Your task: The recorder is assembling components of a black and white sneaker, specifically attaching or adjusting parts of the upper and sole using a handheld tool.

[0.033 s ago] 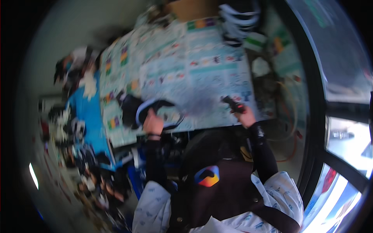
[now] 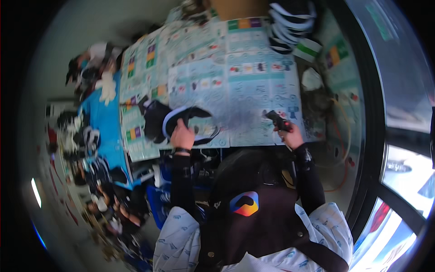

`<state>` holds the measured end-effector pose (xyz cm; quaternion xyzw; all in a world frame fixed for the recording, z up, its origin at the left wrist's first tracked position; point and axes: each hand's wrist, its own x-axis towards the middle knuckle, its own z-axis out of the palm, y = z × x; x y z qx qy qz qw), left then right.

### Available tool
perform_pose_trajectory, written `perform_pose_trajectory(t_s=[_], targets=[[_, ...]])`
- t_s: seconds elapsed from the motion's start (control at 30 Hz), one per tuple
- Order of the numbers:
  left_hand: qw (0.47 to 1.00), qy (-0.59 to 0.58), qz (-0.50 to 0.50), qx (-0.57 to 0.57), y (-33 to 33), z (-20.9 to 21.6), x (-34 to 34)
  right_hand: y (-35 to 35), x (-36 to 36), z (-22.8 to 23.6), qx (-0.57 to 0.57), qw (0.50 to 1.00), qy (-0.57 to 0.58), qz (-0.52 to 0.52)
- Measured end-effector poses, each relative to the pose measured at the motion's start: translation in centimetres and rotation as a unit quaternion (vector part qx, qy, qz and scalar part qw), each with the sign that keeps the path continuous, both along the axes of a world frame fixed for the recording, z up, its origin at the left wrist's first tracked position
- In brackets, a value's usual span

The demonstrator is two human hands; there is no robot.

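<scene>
My left hand (image 2: 182, 136) is closed on the inner side of a curved black piece with a white band (image 2: 181, 111), which looks like a cap or visor. The piece rests near the table's front edge, with another rounded black part (image 2: 155, 121) against its left side; whether they are joined I cannot tell. On the right, my right hand (image 2: 292, 136) is wrapped round a black gun-shaped hand tool (image 2: 277, 120). The tool's narrow end points up and left over the table. Between the two hands lies a dark, dusty smear (image 2: 233, 115) on the printed paper sheets.
Printed sheets cover the table (image 2: 199, 77). A stack of white-banded black pieces (image 2: 292, 27) stands at the far right. Hoses (image 2: 343, 136) hang by the right wall. To the left are a blue surface (image 2: 102, 124) with pale gloves (image 2: 107, 86), and a blue crate (image 2: 158, 201) below.
The view has shifted slightly and is sharper now. My left hand still grips the white-banded black piece, and my right hand the gun-shaped tool.
</scene>
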<state>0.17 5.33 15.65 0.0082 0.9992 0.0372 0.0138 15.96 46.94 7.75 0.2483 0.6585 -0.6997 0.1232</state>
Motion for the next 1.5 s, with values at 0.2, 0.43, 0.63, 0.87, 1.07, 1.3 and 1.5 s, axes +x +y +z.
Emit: perform_pose_trajectory(t_s=[0.2, 0.43, 0.63, 0.87, 1.07, 1.3, 1.5], targets=[[0.964, -0.109, 0.119, 0.211, -7.0, -1.5, -1.0, -2.2, -2.6, 2.0, -0.036, 0.997, 0.013, 0.065], [0.748, -0.207, 0.26, 0.574, -8.9, 0.8, -1.2, -4.5, -5.0, 2.7, -0.02, 0.994, 0.054, 0.091], [0.933, 0.04, 0.19, 0.304, -7.1, 2.8, 0.3, -5.3, -5.7, -1.4, 0.289, 0.943, 0.1, 0.132], [0.99, -0.005, 0.138, 0.023, 0.4, 9.4, -0.4, -3.4, -4.7, -4.0, 0.2, 0.974, -0.023, 0.101], [0.994, -0.086, -0.007, -0.061, -2.0, 5.6, -3.8, -3.6, -4.3, -1.0, 0.117, 0.989, -0.004, 0.086], [0.958, -0.257, -0.122, -0.04, 6.0, -4.4, -9.9, -6.1, -5.4, 3.7, 0.166, 0.957, 0.041, 0.233], [0.956, -0.234, -0.176, -0.014, 7.2, -8.2, -10.5, -9.6, -7.2, 4.1, 0.228, 0.929, 0.142, 0.253]])
